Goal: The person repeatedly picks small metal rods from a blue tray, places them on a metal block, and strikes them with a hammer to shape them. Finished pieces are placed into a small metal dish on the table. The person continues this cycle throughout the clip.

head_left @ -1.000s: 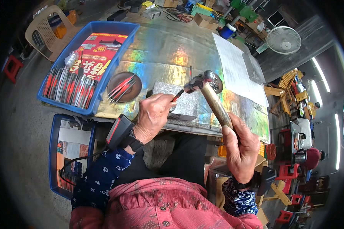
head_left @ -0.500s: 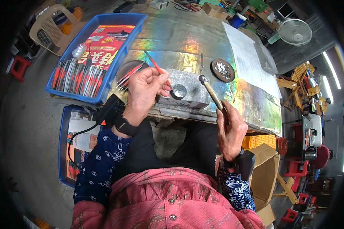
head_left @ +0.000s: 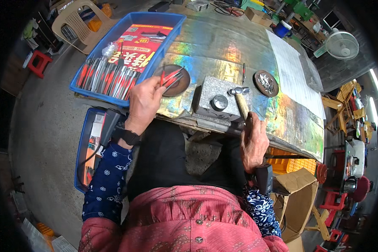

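The hammer's (head_left: 241,103) head is over the stone block (head_left: 211,88), its handle grasped by the right hand (head_left: 254,140). The left hand (head_left: 145,101) pinches 1 blurred red stick (head_left: 162,78) at the brown bowl (head_left: 183,87), near the blue tray (head_left: 100,96).

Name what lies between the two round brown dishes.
The head view shows the hammer head, a thin dark rod, and the grey block bearing a round metal piece.
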Available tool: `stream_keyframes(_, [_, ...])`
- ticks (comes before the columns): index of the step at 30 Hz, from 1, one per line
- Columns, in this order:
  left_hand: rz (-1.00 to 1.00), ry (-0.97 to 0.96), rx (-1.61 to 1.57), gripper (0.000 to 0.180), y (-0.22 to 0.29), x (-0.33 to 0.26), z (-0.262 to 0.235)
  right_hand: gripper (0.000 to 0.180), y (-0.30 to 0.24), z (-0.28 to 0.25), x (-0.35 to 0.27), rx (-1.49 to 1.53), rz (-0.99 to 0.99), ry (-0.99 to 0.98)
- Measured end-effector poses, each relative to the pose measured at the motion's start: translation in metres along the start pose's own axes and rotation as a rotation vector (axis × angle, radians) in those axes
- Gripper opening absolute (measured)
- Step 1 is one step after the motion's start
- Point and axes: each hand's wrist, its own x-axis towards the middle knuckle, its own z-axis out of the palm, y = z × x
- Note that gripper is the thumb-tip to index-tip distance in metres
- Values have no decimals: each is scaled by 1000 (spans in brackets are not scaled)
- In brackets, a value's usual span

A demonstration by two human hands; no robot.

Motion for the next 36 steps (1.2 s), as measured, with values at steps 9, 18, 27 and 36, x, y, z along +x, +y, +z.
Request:
stream_keyframes(9, [306, -80, 580, 4, -14, 7, 23, 49, -4, -3, 3, 0, 6, -63])
stream_keyframes(18, [258, -116, 619, 11, -14, 7, 26, 51, -4, 0, 0, 44, 27, -58])
stream_keyframes(27, [135, 97, 520, 16, -31, 27, -42, 51, -4, -3, 1, 76, 21, -68])
stream_keyframes(36, [91, -162, 586, 33, -73, 40, -56, 55, -5, -3, 0, 56, 17, -71])
